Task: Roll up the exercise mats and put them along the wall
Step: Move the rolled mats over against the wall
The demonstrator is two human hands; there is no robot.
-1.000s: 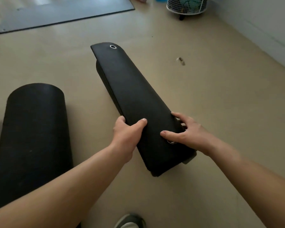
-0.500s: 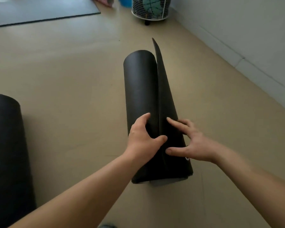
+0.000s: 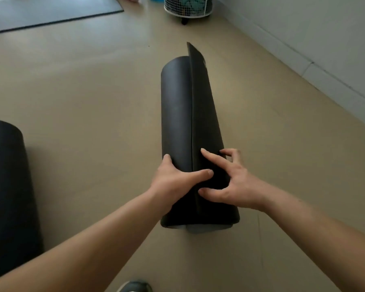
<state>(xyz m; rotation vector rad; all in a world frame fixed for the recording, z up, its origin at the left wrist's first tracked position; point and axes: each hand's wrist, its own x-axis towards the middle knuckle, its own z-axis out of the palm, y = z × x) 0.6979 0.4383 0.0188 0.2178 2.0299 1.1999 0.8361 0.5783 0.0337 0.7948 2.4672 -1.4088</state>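
A black exercise mat (image 3: 177,106) lies rolled on the beige floor, pointing away from me, its loose outer flap (image 3: 202,98) standing a little off the roll at the far end. My left hand (image 3: 175,180) grips the near part of the roll from the left, with its thumb laid across the flap's edge. From the right, my right hand (image 3: 234,182) holds the flap down, fingers spread and curved over the roll's right side. A second rolled black mat (image 3: 6,186) lies at the left edge. The wall (image 3: 303,28) runs along the right.
A flat dark mat (image 3: 40,13) lies unrolled at the far left. A white wire basket on wheels (image 3: 188,7) stands at the far end by the wall. The toe of a shoe (image 3: 135,287) shows at the bottom edge.
The mat has been turned and rolled tighter, from lying slantwise with its flap flat to pointing straight ahead. My left thumb has slid over the flap's edge. The wall is closer on the right.
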